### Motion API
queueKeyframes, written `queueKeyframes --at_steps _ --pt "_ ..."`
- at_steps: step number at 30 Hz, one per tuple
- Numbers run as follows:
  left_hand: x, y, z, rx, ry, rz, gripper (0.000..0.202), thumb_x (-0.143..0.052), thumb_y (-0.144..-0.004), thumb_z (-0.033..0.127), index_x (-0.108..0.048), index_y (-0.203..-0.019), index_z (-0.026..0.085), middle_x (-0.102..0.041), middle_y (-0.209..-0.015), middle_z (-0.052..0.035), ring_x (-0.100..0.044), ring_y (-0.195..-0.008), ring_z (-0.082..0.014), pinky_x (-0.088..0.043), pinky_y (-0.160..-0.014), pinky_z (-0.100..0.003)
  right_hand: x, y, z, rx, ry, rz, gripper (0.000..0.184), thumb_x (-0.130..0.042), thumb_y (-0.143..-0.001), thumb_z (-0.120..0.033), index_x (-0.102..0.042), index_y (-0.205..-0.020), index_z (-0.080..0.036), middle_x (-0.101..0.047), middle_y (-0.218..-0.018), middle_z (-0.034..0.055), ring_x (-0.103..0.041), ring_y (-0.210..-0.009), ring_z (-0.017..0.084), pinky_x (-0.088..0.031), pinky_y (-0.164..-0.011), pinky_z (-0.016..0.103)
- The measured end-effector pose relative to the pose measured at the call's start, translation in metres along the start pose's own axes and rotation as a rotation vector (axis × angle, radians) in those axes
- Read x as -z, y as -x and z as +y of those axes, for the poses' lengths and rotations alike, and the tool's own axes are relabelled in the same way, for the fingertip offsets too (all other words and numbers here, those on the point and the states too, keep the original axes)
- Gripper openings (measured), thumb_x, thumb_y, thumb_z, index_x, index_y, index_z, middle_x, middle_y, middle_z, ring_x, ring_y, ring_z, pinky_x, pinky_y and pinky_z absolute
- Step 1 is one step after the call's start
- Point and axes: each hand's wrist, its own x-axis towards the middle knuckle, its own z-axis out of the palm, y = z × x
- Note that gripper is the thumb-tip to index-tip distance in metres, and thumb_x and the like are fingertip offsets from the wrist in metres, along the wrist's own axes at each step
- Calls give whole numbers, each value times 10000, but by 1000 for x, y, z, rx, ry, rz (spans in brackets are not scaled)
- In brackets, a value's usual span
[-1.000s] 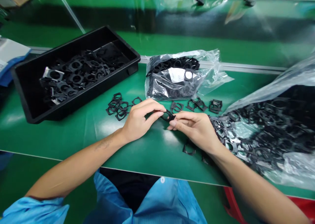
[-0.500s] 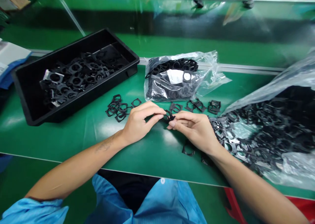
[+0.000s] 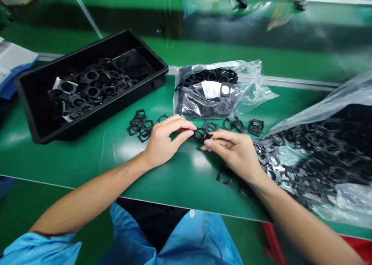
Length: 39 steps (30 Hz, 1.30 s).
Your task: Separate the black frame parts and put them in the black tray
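A small black plastic frame part is pinched between the fingertips of my left hand and my right hand, just above the green table. A loose pile of similar black ring parts lies directly left of my left hand. More black frame parts lie scattered behind my hands, and one frame rests under my right wrist.
A black tray holding many black parts sits at the left. A clear bag of black parts lies behind the hands. A large open plastic bag of parts spreads at the right. A metal rail edges the table's far side.
Both hands have stayed together on the small part, turning it slightly; the right fingers have shifted a little to the right along it.
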Motion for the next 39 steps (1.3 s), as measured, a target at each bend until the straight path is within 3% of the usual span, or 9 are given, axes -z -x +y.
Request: queueKeyframes --at_steps 11,39 --pt "-4 4 -3 4 -46 -3 96 -668 -934 242 -744 -917 186 -747 -871 -39 -672 -805 -146 -546 -719 -255 1 2 5 72 -6 -66 426 -903 -635 -547 -749 -757 -170 -725 -809 50 -774 -725 219 -651 -729 317" --pt "-7 5 -1 -14 -64 44 29 -700 -895 167 -727 -904 168 -722 -812 -7 -686 -719 -101 -601 -704 -197 1 2 6 176 113 -94 458 -838 -707 -609 -764 -801 -166 -715 -808 56 -761 -707 206 -653 -716 324"
